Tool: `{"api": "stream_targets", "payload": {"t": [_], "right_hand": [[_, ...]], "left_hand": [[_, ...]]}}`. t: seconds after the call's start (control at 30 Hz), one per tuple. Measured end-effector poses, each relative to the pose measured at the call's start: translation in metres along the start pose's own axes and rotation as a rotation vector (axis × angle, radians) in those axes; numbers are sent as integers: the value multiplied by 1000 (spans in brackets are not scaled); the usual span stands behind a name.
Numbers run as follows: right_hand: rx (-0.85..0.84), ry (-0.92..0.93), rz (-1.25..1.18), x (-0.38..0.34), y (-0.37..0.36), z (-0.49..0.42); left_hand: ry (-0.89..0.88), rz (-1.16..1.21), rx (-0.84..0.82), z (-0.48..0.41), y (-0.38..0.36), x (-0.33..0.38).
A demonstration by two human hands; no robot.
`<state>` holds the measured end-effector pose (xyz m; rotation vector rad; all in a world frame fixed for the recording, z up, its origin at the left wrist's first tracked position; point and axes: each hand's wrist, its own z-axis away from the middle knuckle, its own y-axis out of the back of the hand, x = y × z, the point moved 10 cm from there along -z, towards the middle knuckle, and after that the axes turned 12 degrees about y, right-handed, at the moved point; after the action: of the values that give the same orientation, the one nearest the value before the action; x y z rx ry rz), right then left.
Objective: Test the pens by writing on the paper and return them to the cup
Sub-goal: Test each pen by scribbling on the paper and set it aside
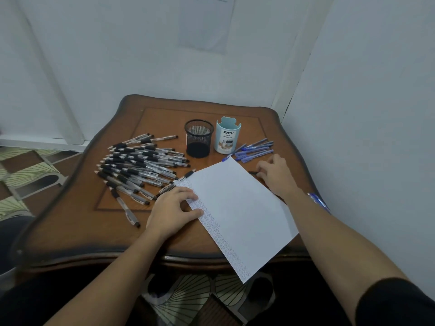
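A white paper [237,208] lies at an angle on the wooden table [77,222], with rows of small scribbles down its left edge. My left hand [173,211] rests on that edge, fingers spread flat on the sheet. My right hand [276,174] is just right of the paper, its fingertips curled down on a dark pen [252,172] whose end sticks out to the left. A black mesh cup [199,138] and a light blue organiser cup [227,137] stand behind the paper; the mesh cup looks empty.
A big heap of black-grip pens [141,165] covers the table's left half. Several blue pens [255,149] lie right of the blue cup, and more blue pens [319,202] sit at the right edge behind my forearm. White walls close in behind and to the right.
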<state>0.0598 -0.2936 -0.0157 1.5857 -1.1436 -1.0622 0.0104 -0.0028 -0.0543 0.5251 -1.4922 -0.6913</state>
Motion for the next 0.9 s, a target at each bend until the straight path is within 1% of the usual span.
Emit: {"api": "stream_targets", "payload": {"t": [0.07, 0.13, 0.17, 0.2, 0.23, 0.33, 0.4, 0.47, 0.53, 0.6, 0.67, 0.7, 0.77, 0.83, 0.9], "right_hand": [[65, 140, 58, -24, 14, 0], [211, 284, 86, -50, 41, 3], [308, 323, 78, -57, 56, 7], [386, 302, 15, -59, 73, 10], [440, 228, -102, -53, 86, 13], [480, -10, -455, -40, 98, 26], [525, -124, -744, -43, 96, 41], [557, -264, -1108, -47, 79, 57], [545, -396, -1394, -57, 52, 70], [483, -541, -1506, -66, 22, 84], [373, -642, -1573, -77, -1, 96], [305, -638, -1590, -83, -8, 100], [184, -551, -1558, -93, -16, 104], [137, -437, -1499, -98, -19, 105], [133, -328, -1442, -100, -19, 105]], "left_hand": [[-9, 3, 9, 0, 0, 1], [-11, 3, 9, 1, 1, 1], [-12, 4, 5, 2, 1, 1], [-14, 6, 1, 2, 1, 2], [-16, 6, -2, 3, 1, 3], [-20, 7, 5, 4, 2, 4], [-22, 6, 7, 5, 2, 4], [-23, 4, 1, 6, 1, 4], [-23, 1, -1, 6, 2, 5], [-24, -3, -4, 7, 2, 5], [-23, -8, -7, 8, 1, 5], [-23, -9, -8, 8, 1, 5], [-24, -15, -2, 9, 1, 6], [-24, -19, 3, 9, 2, 6], [-23, -12, 6, 9, 2, 6]]}}
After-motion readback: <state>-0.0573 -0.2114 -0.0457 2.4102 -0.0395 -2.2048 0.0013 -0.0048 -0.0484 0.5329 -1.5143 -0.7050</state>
